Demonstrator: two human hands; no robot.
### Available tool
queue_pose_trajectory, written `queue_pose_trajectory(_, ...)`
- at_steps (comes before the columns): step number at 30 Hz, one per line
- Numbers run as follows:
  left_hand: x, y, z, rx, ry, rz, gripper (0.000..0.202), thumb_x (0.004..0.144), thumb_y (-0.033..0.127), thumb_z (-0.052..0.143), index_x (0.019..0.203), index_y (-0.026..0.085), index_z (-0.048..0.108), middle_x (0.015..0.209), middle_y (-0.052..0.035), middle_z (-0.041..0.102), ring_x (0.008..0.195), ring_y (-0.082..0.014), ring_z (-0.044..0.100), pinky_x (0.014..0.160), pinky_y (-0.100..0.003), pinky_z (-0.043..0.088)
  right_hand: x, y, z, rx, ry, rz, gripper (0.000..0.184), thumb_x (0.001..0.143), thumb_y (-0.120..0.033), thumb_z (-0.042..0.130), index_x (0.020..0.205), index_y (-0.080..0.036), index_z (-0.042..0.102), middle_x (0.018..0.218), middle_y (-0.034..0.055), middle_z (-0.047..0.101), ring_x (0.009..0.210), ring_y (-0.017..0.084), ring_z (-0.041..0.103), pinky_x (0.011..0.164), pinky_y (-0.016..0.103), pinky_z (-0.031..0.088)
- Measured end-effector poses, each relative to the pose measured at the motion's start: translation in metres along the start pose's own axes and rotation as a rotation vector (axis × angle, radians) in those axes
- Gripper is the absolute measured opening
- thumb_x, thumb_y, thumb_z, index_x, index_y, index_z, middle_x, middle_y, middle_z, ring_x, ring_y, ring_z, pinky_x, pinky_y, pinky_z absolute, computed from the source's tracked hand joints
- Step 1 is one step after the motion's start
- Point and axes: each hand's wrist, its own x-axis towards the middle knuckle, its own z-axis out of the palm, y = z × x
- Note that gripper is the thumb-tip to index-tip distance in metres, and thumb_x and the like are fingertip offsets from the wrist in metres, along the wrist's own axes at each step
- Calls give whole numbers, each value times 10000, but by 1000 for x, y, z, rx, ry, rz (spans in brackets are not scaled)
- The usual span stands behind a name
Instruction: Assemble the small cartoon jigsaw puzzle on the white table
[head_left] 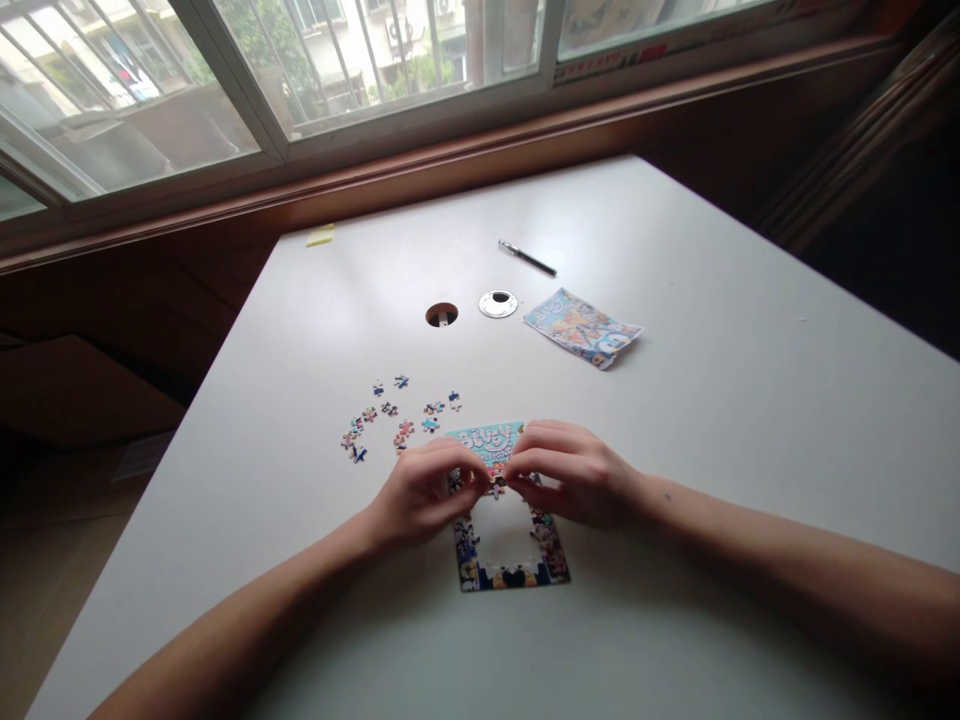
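Note:
A partly assembled jigsaw puzzle (514, 577) lies on the white table, its border joined around a bare white middle. Over its upper part, my left hand (431, 490) and my right hand (574, 470) meet with fingertips nearly touching. Between those fingertips, at the upper inner edge of the picture, sits a small puzzle piece (497, 484); both hands pinch around it, though the fingers partly hide the grip. Several loose puzzle pieces (369, 414) lie scattered to the left, beyond my left hand.
A creased picture sheet (583, 328) rests beyond my right hand, with a pen (527, 258) farther back. A round hole (442, 315) in the table (712, 400) is beside its silver cover (498, 304). A yellow slip (320, 236) lies at the far left edge, below the window.

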Motion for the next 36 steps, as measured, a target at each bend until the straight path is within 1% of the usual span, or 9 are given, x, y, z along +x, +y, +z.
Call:
queue_pose_trajectory(4, 1, 1, 2, 130, 63, 36, 152, 853, 173, 620, 1001, 195, 643, 916, -81, 665, 869, -193, 607, 787, -349, 508, 4, 1, -6, 51, -3, 113, 84, 847, -136, 603, 863, -196, 660, 751, 46, 632, 686, 153, 552, 616, 277, 468)
queue_pose_trajectory(7, -2, -1, 6, 248, 78, 96, 210, 832, 149, 605, 1031, 212, 634, 964, -85, 635, 902, -207, 586, 798, -370, 513, 7, 5, -12, 107, -49, 178, 86, 796, -114, 629, 784, -195, 654, 686, 19, 610, 670, 148, 540, 623, 272, 470)
queue_pose_trajectory(11, -6, -5, 10, 340, 25, 169, 312, 812, 101, 583, 1100, 219, 606, 982, -87, 635, 924, -220, 567, 819, -392, 518, 6, 10, -16, 158, -147, 212, 109, 749, -82, 636, 740, -190, 642, 669, -2, 587, 658, 127, 523, 611, 243, 452)
queue_pose_trajectory(14, -6, -5, 11, 357, -27, 185, 340, 811, 86, 567, 1131, 199, 585, 1036, -106, 639, 972, -230, 565, 864, -405, 519, 3, 11, -16, 168, -165, 228, 118, 728, -70, 629, 723, -187, 630, 668, -9, 562, 653, 118, 503, 582, 225, 425)
queue_pose_trajectory(17, -7, -4, 12, 385, -61, 200, 328, 819, 96, 575, 1133, 192, 585, 1068, -111, 643, 1013, -238, 563, 908, -416, 512, 1, 12, -15, 174, -190, 227, 133, 696, -51, 627, 698, -183, 614, 654, -16, 533, 634, 112, 483, 562, 219, 402)
queue_pose_trajectory(21, -7, -3, 13, 431, -74, 213, 306, 819, 109, 592, 1110, 205, 613, 1067, -98, 647, 1022, -241, 558, 921, -422, 511, 2, 13, -13, 154, -217, 184, 146, 689, -44, 610, 677, -188, 597, 629, -26, 512, 620, 114, 462, 591, 235, 399)
queue_pose_trajectory(27, -8, -3, 13, 483, -84, 244, 395, 800, 118, 608, 1185, 202, 615, 1078, -95, 633, 1010, -236, 542, 909, -421, 516, 1, 15, -10, 116, -218, 124, 142, 720, -56, 592, 679, -192, 583, 615, -24, 522, 628, 123, 457, 656, 260, 404)
queue_pose_trajectory(31, -8, -2, 14, 488, -61, 244, 356, 806, 114, 606, 1154, 189, 632, 1072, -93, 633, 1007, -227, 544, 904, -413, 521, 0, 16, -9, 112, -209, 127, 122, 727, -73, 602, 675, -182, 586, 615, -17, 528, 627, 124, 460, 647, 259, 396)
queue_pose_trajectory(36, -7, -1, 14, 470, -38, 243, 299, 813, 110, 606, 1099, 182, 651, 1065, -86, 648, 1011, -221, 558, 904, -411, 527, -1, 17, -10, 132, -188, 175, 104, 710, -68, 623, 693, -168, 601, 648, -9, 533, 634, 115, 466, 612, 234, 388)
